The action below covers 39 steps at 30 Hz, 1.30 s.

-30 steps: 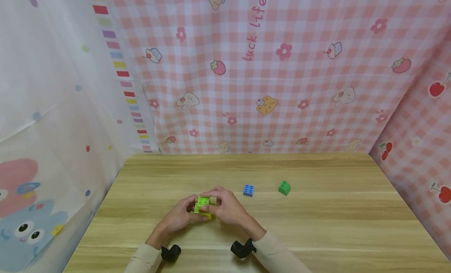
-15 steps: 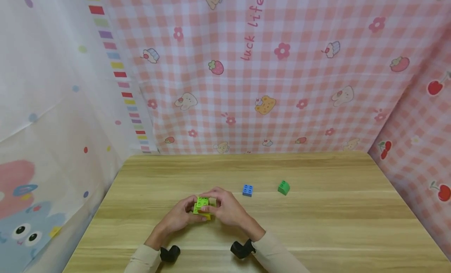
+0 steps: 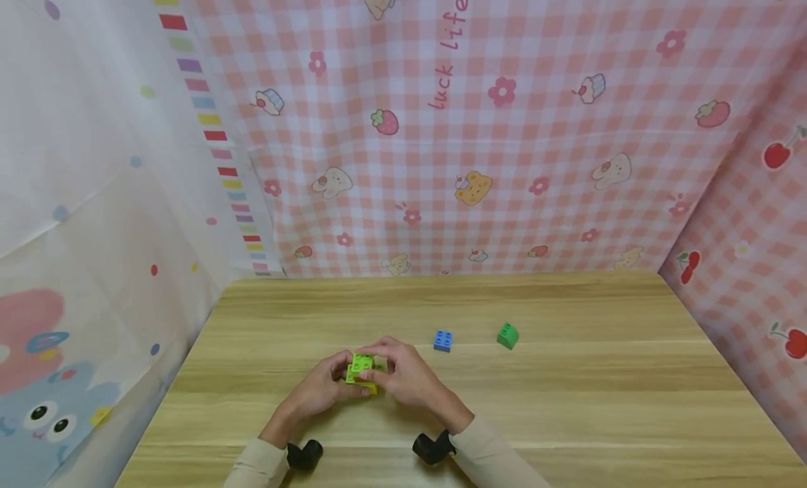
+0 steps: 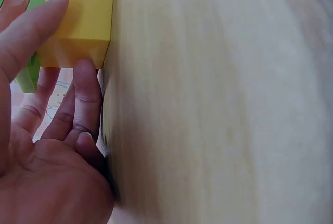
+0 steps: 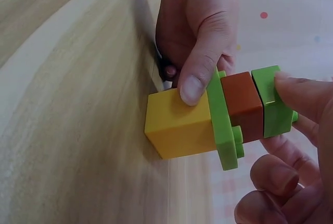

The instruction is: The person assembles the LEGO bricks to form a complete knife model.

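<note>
Between both hands a stack of toy building bricks stands on the wooden table: a yellow brick [image 5: 179, 125] at the bottom, a thin green plate [image 5: 221, 125] over it, a reddish-brown brick [image 5: 243, 104], and a lime-green brick [image 5: 273, 101] on top. My left hand [image 3: 321, 384] grips the yellow brick, its thumb on one side and fingertips on the other, as the left wrist view shows. With thumb and fingers, my right hand [image 3: 406, 372] pinches the lime-green brick. A thin dark seam shows between that brick and the brown one. From the head view the brown brick is mostly hidden.
A blue brick [image 3: 443, 341] lies just beyond my right hand. Farther right is a green brick with a rounded side [image 3: 507, 336]. The wooden table [image 3: 567, 418] meets patterned cloths [image 3: 479, 138] at its back and sides.
</note>
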Tool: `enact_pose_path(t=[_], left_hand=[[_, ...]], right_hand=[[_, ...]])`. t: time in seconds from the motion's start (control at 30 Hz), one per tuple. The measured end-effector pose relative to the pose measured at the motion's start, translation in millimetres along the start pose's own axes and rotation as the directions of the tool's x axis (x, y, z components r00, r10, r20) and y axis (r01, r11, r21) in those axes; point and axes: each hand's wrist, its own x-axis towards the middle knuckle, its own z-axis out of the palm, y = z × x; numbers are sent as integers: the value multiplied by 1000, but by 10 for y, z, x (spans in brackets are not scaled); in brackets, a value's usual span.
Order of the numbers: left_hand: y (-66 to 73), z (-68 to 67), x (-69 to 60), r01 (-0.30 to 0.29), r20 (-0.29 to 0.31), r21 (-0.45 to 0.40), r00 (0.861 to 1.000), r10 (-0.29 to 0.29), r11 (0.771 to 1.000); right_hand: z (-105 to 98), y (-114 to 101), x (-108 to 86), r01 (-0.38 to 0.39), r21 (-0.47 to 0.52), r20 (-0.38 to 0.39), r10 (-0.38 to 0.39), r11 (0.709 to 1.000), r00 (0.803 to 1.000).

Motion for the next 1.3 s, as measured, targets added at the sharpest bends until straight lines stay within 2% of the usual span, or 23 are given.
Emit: enact_pose_path(t=[0.43, 0.73, 0.97, 1.13, 1.3], left_hand=[[3, 13, -7, 0, -2, 2, 1000, 0, 1000], [6, 3, -15, 3, -10, 7, 1000, -3, 1000], [5, 3, -20, 4, -25, 27, 1000, -3, 1000], [1, 4, -31, 3, -17, 20, 1000, -2, 1000], [-6, 8, -13, 8, -27, 29, 1000, -7, 1000]], right_hand=[[-25, -2, -7, 10, -102, 26, -7, 995, 1000], [1, -6, -37, 102, -229, 5, -103, 968, 995], [19, 21, -42, 166, -247, -18, -176, 955, 984], [43, 45, -43, 169, -236, -26, -181, 957, 983], [32, 57, -36, 184, -269, -31, -200, 945, 979]])
